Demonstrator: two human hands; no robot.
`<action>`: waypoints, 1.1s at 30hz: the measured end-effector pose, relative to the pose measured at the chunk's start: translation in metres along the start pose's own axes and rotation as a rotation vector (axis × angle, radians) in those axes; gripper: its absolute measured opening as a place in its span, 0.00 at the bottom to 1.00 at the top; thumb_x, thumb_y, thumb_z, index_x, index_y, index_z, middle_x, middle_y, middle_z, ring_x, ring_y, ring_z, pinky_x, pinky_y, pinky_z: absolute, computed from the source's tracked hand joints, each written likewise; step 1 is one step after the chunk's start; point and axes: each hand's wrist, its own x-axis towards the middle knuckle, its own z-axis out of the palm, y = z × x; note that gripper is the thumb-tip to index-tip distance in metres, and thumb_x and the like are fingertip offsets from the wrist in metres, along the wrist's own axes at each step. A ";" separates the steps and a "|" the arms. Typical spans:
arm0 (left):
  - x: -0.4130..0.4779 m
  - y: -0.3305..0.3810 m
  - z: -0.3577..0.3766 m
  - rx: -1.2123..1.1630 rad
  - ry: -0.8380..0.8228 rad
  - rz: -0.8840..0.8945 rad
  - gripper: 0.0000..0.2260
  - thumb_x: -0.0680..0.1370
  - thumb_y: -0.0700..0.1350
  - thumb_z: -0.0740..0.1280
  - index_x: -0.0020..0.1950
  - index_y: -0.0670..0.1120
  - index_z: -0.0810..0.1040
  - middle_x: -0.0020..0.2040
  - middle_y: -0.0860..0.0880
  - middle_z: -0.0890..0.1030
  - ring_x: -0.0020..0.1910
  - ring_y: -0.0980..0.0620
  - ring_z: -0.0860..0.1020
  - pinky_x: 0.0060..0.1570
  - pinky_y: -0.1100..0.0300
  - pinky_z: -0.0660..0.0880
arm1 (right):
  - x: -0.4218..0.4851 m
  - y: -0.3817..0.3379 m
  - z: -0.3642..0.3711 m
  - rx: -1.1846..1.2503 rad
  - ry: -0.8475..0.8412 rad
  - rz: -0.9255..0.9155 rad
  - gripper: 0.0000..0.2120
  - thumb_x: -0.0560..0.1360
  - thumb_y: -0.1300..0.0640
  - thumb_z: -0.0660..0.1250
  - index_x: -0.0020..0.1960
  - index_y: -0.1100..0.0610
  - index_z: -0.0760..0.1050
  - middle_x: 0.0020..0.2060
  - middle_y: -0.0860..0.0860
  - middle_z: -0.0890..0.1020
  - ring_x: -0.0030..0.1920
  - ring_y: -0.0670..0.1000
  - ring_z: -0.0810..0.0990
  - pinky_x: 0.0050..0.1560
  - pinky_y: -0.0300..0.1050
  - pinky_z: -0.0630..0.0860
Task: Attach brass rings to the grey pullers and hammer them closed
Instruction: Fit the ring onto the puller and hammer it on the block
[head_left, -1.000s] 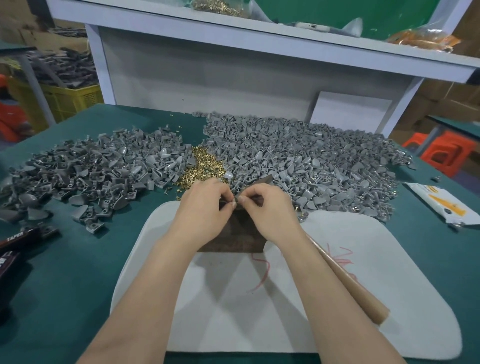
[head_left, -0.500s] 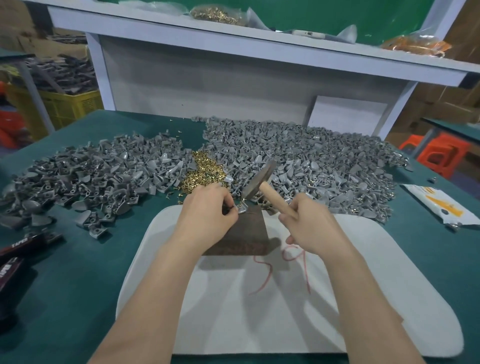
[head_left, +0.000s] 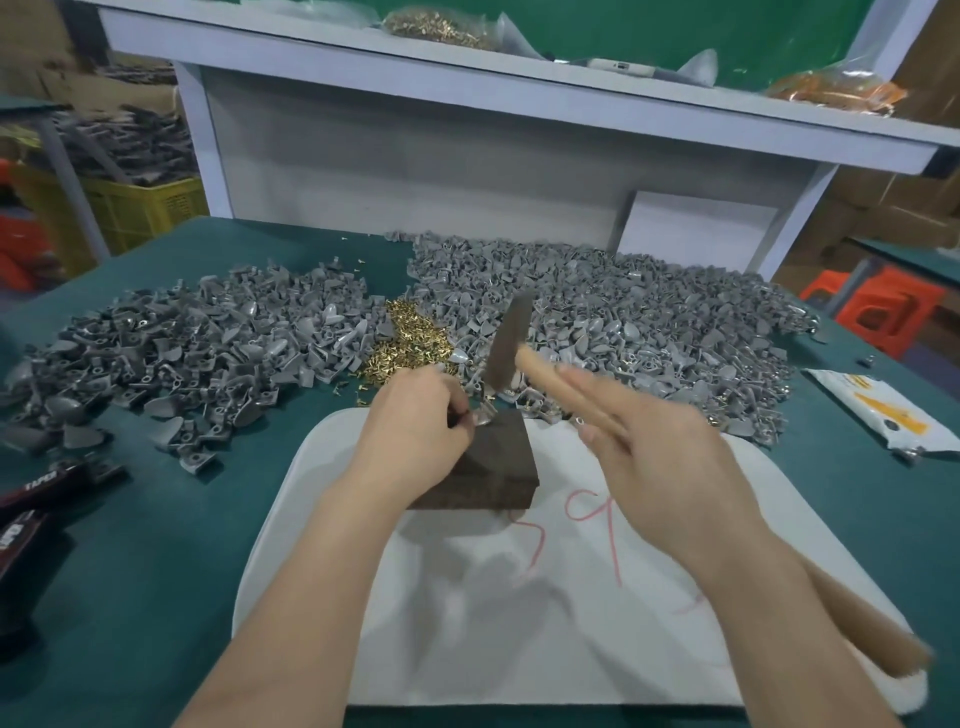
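the left hand (head_left: 415, 421) pinches a grey puller (head_left: 482, 415) on the dark block (head_left: 488, 467), at its 3 o'clock. the right hand (head_left: 660, 467) grips the hammer (head_left: 511, 343), head blurred, apparently raised at the puller's 12 o'clock.

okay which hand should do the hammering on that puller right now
The right hand: it grips the hammer, raised over the dark block. The left hand is pinching the puller on the block's far edge.
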 end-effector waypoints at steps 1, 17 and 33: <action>0.000 0.000 0.000 -0.021 0.002 0.003 0.05 0.75 0.43 0.68 0.40 0.44 0.82 0.41 0.47 0.80 0.45 0.46 0.77 0.46 0.54 0.75 | -0.001 -0.001 -0.002 0.091 0.104 -0.046 0.26 0.78 0.57 0.62 0.70 0.35 0.63 0.58 0.42 0.80 0.55 0.49 0.80 0.53 0.48 0.77; 0.001 -0.001 0.001 -0.025 0.001 0.015 0.05 0.75 0.43 0.68 0.41 0.45 0.81 0.40 0.50 0.79 0.44 0.48 0.76 0.46 0.52 0.76 | 0.019 0.013 0.018 0.171 0.133 0.091 0.25 0.77 0.60 0.63 0.72 0.45 0.64 0.46 0.42 0.75 0.41 0.44 0.72 0.38 0.33 0.62; -0.001 0.002 -0.003 -0.023 0.139 -0.194 0.02 0.75 0.46 0.65 0.45 0.48 0.74 0.40 0.50 0.79 0.42 0.45 0.77 0.44 0.51 0.76 | 0.022 0.012 0.053 0.285 -0.005 0.190 0.15 0.78 0.55 0.63 0.63 0.48 0.73 0.48 0.45 0.80 0.41 0.47 0.75 0.36 0.34 0.65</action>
